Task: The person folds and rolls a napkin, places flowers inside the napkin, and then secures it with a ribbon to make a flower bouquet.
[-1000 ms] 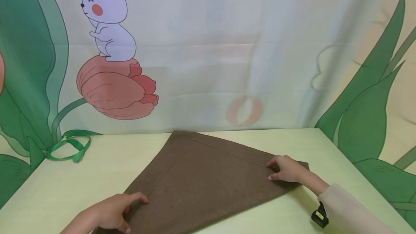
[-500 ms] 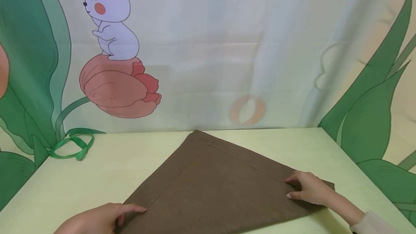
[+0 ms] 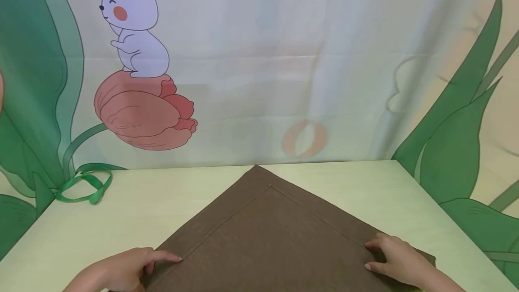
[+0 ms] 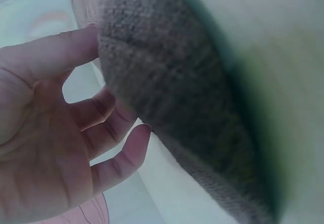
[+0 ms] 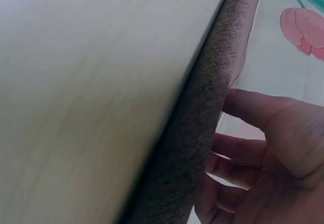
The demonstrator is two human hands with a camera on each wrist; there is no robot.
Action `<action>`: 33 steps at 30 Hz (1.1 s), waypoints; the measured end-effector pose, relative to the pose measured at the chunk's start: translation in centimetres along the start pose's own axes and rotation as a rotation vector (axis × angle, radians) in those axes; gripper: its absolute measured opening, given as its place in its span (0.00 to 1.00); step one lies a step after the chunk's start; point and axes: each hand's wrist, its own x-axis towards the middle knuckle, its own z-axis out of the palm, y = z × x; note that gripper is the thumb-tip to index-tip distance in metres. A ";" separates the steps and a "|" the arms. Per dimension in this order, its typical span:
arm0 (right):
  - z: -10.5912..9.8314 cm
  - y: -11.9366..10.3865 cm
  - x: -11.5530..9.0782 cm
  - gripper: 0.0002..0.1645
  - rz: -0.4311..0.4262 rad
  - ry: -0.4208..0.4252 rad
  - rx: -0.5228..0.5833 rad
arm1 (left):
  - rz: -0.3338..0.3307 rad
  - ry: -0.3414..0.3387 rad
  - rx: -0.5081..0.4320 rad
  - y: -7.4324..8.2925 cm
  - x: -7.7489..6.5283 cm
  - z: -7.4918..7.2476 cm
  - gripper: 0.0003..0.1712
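A brown cloth (image 3: 284,233), folded into a large triangle with a stitched hem line, lies on the pale table. Its peak points toward the back. Over its left slanting edge rests my left hand (image 3: 121,267), with the index finger reaching along the hem; in the left wrist view, thumb and bent fingers of the left hand (image 4: 55,127) touch the fabric (image 4: 167,82). At the right side my right hand (image 3: 399,258) lies on the cloth, thumb and index fingertips apart on its surface. The right wrist view has the right hand (image 5: 273,153) against the thick folded edge.
A loop of green ribbon (image 3: 87,187) lies on the table (image 3: 134,211) at the back left. Behind stands a printed backdrop (image 3: 251,80) with a rabbit, a flower and large leaves.
The cloth has turned clockwise and shifted right and nearer, its peak moving right. My right hand has moved right and toward me with it; my left hand stays at the left edge.
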 end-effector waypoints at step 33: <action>-1.4 -2.9 8.4 0.31 -0.152 -0.253 0.452 | -0.106 0.157 -0.014 4.0 4.3 1.4 0.26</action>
